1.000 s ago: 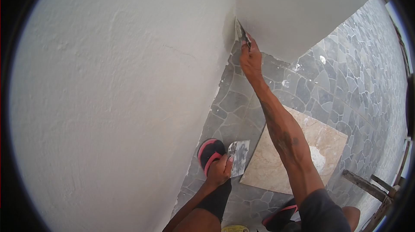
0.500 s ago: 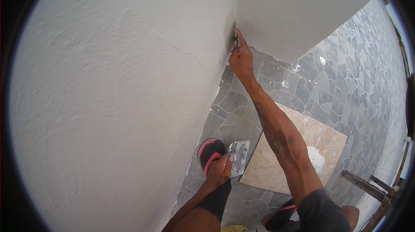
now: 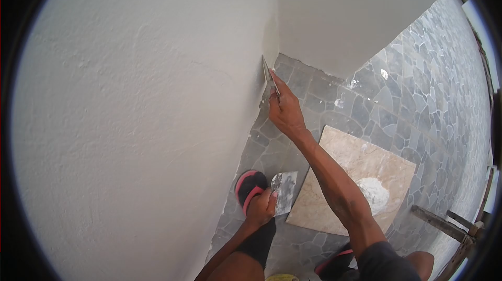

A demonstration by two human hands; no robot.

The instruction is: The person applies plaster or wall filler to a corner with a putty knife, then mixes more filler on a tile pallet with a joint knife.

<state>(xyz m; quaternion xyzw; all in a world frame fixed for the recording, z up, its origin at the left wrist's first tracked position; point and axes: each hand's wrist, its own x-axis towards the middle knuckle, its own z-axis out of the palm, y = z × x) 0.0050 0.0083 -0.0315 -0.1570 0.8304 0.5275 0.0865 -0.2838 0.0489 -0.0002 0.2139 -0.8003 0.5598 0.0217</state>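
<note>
My right hand (image 3: 285, 113) grips a small putty knife (image 3: 269, 75) and presses its blade against the lower part of the white plastered wall (image 3: 136, 124), close to the inside corner where a second white wall (image 3: 340, 14) meets it. My left hand (image 3: 263, 206) hangs low near my knee and holds a wider scraper blade (image 3: 285, 191) smeared with putty, flat side up. Under the left hand is my foot in a black and pink sandal (image 3: 250, 187).
A beige marble tile (image 3: 334, 176) lies on the grey crazy-paved stone floor (image 3: 418, 98) and carries a heap of white putty (image 3: 374, 194). Wooden ladder or trestle pieces (image 3: 444, 223) stand at the lower right. Putty spatters mark the floor near the corner.
My right hand has drawn the putty knife down and leftward along the corner edge, from high by the far wall to near the floor. The left hand has kept still.
</note>
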